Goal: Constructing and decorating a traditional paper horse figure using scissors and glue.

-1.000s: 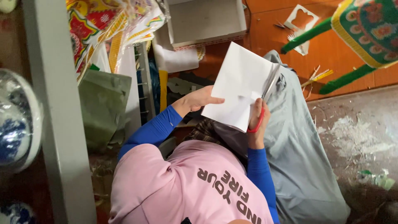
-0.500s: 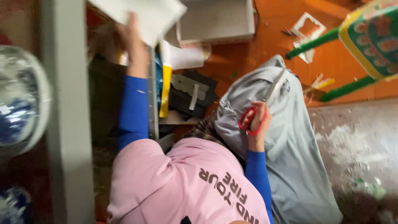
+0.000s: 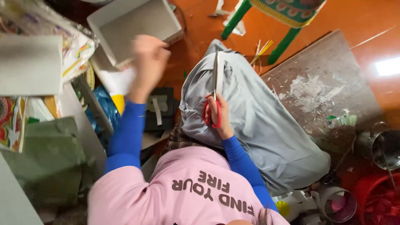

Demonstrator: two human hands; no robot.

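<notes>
Near the middle of the frame the right hand (image 3: 220, 118) is closed around the red plastic loop handles of a pair of steel-bladed scissors (image 3: 213, 98), fingers threaded through the loops so the tool sits ready, its blades pointing toward the top of the frame and lying nearly together over the pale grey-blue cloth (image 3: 258, 121) that covers the person's lap; the cloth seems to serve as a working surface, and it keeps the blades off the body. The left hand (image 3: 148, 62), blurred in the upper left of the frame, is raised on its blue-sleeved arm above a shallow grey cardboard box lid (image 3: 137, 27); its grip looks loosely curled with nothing plainly in it, though the blur makes that hard to settle. Just below that hand lies a white sheet of paper (image 3: 118, 79), at the edge of stacked card and colourful printed wrappers at the left. Paper scraps dot the orange floor (image 3: 200, 25) and the scuffed brown board (image 3: 316, 83) at the right, below a green-legged stool (image 3: 258, 21).
</notes>
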